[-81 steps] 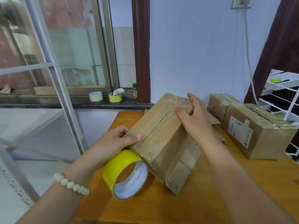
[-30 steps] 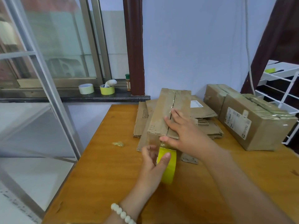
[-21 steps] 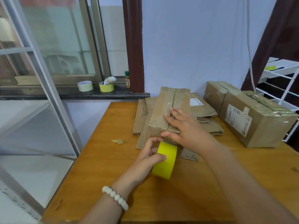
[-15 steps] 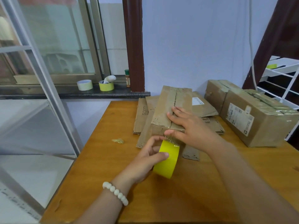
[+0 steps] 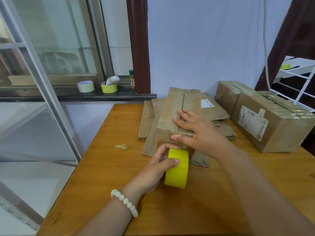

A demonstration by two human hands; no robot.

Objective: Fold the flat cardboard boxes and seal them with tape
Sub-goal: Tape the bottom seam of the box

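Two hands: left hand (image 5: 157, 167) around tape roll (image 5: 177, 171), right hand (image 5: 201, 133) atop box (image 5: 172, 113).

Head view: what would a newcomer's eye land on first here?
The bright yellow tape roll stands out first, gripped by the left hand at the near end of the cardboard box on the wooden table. The right hand presses flat on that box's top seam. Two sealed boxes sit at the table's right edge.
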